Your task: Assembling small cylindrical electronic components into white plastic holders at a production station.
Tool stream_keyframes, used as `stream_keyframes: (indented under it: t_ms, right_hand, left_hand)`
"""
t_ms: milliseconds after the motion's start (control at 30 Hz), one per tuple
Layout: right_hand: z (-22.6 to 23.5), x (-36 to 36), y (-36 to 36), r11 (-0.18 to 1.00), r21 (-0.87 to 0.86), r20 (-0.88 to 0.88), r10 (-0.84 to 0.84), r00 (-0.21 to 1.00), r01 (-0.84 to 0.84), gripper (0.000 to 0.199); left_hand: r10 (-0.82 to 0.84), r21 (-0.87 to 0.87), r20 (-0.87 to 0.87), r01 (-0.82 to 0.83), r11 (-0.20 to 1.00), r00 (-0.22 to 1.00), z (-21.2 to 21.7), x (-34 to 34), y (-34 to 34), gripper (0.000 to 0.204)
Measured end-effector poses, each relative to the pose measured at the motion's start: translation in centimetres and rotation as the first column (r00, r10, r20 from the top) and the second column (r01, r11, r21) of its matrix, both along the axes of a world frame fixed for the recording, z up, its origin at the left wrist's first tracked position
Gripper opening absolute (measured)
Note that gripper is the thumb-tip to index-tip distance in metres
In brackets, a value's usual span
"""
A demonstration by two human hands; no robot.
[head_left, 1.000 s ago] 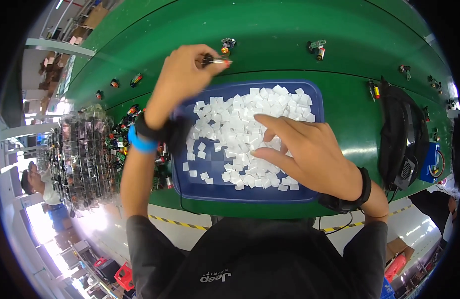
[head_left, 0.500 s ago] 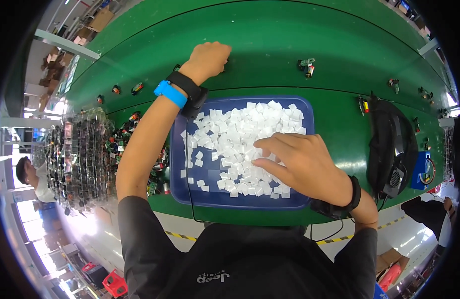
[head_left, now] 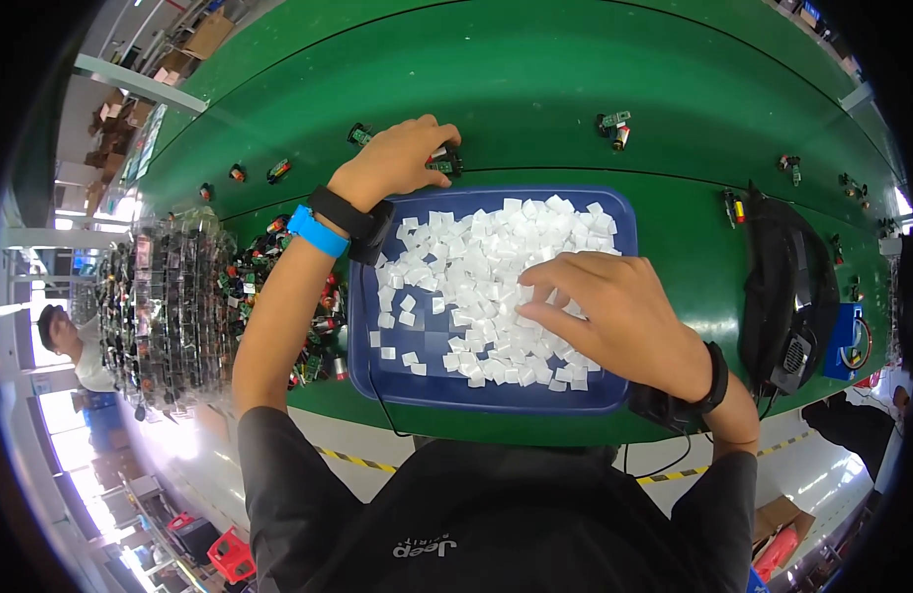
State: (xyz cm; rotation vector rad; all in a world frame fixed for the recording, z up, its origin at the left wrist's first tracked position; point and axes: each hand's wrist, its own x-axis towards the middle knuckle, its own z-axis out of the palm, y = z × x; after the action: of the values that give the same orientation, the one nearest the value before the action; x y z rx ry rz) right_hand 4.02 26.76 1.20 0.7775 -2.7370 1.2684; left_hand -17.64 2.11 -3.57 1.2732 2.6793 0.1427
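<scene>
One small electronic module (head_left: 442, 165) was seen on the far side of the green table (head_left: 516, 89), just beyond the far left rim of a blue tray (head_left: 427, 393). It had been hidden by the left hand (head_left: 392, 160) half a second earlier; since then that hand had been drawn nearer to the tray, and the module was left exposed between thumb and fingers. It was placed right of the palm, at the fingertips, which were parted around it; whether it was firmly gripped could not be told. More of a second module (head_left: 359, 133), mostly covered by the wrist before, was now shown just beyond the left hand.

The right hand (head_left: 614, 308) was kept over the white squares (head_left: 496, 242) heaped in the tray, its thumb and forefinger separated by a narrow gap.

Farther out, a pile of modules (head_left: 247, 279) was spread left of the tray, another module (head_left: 615, 128) was set far right, and a black bag (head_left: 787, 287) was seen near the table's right end.
</scene>
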Motion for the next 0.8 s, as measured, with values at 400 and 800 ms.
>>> stream_keyframes:
  t_ms: [400, 800]
  right_hand:
    - [1.3, -1.1, 0.7, 0.892, -0.366, 0.139, -0.230, 0.963, 0.266, 0.024]
    - [-0.6, -1.6, 0.5, 0.888, -0.344, -0.014, -0.329, 0.944, 0.304, 0.034]
  left_hand:
    - [-0.315, 0.533, 0.846, -0.695, 0.483, 0.430, 7.3, 10.5, 4.2, 0.043]
    - [-0.323, 0.492, 0.864, -0.787, 0.373, 0.387, 4.9, 16.4, 5.6, 0.046]
